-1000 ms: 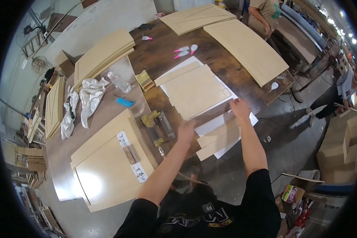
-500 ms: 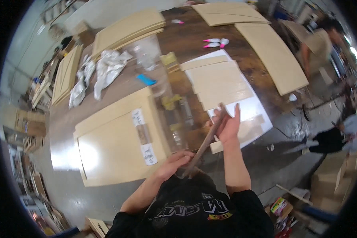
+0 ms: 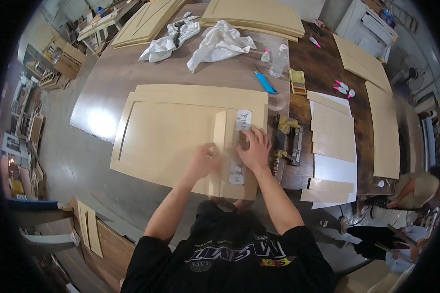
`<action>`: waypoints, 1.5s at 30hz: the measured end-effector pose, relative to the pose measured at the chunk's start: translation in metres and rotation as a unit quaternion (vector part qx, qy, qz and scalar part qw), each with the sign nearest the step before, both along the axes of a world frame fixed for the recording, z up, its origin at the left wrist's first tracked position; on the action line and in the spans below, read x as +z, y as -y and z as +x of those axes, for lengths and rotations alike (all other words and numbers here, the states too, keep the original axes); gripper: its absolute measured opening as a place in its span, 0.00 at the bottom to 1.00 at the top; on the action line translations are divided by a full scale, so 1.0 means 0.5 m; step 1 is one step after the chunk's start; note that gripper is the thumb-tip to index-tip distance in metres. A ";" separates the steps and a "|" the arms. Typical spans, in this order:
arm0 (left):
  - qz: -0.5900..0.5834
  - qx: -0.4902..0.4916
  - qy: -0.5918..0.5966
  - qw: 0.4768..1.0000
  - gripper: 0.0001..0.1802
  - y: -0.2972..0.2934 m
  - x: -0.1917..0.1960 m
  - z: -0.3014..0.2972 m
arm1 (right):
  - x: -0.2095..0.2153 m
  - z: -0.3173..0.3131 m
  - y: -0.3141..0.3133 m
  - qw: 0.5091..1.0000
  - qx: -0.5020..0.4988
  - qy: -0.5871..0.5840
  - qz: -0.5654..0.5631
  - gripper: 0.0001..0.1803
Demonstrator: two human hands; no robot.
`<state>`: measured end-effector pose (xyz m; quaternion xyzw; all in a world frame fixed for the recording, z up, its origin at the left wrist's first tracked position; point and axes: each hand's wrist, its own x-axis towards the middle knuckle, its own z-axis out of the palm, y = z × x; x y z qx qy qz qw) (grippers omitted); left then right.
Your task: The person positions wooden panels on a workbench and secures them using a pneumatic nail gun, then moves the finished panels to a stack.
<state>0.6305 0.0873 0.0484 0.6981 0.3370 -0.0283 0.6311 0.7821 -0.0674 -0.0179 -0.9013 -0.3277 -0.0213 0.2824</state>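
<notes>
- Your left hand lies on a narrow wooden strip that stands lengthwise on the big pale cabinet door panel; the fingers curl over the strip's lower part, pressing rather than gripping it.
- Your right hand rests flat, fingers spread, on a white paper sheet just beside the strip, covering a small dark thing underneath that you cannot make out.
- The panel lies flat on the dark wooden surface, its near edge toward your body.
- Just right of your right hand sits a metal tool with yellowish parts, close to the panel's edge.
- Further right, several short pale boards lie in a row on white sheets.
- Beyond the panel: a blue-handled knife, a clear bottle, a small glue bottle and crumpled white rags.
- More stacked door panels line the far edge.
- Another person crouches on the floor at your right, well apart from your hands.
</notes>
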 end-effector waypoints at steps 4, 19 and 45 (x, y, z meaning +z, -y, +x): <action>0.320 -0.112 -0.046 0.940 0.36 0.008 -0.003 0.064 | -0.004 -0.005 0.001 0.999 -0.018 -0.016 0.034 0.28; 0.341 -0.049 -0.070 0.936 0.36 0.044 -0.069 0.106 | -0.012 -0.003 -0.007 0.997 -0.003 0.012 0.072 0.22; 0.433 -0.198 0.089 0.875 0.48 -0.095 -0.141 0.107 | -0.031 0.238 0.112 0.971 -0.202 -0.072 -0.103 0.61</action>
